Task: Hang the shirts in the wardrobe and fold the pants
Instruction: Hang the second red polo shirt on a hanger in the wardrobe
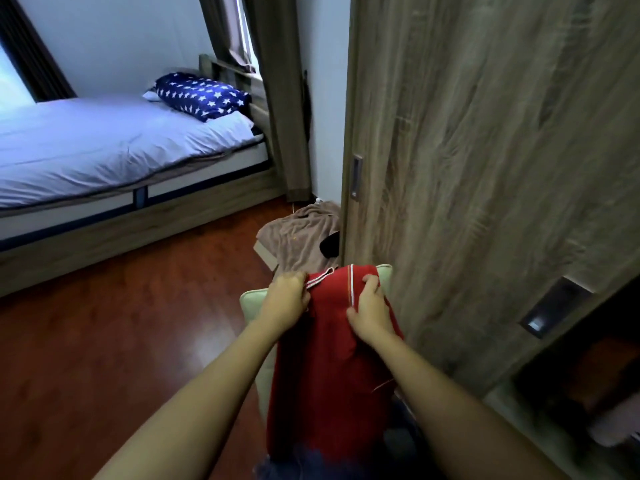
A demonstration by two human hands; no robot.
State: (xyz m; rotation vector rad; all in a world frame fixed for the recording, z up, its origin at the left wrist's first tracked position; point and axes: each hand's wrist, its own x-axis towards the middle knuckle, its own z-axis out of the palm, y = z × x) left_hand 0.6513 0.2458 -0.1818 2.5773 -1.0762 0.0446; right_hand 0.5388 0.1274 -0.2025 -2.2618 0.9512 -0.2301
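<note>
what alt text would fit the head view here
Two bare hands, left hand and right hand, grip the top edge of a red garment beside a wooden wardrobe door. Behind are a bed and a brown cloth on the floor.

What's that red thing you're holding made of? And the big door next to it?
The red garment looks like soft knit fabric, matte, with white piping; it drapes and creases under the left hand and right hand. The wardrobe door looks like wood-grain laminate, grey-brown and fairly matte; real wood can't be ruled out.

Red garment with white piping, hanging lengthwise, top edge gripped at both corners, beside wooden wardrobe door
</note>
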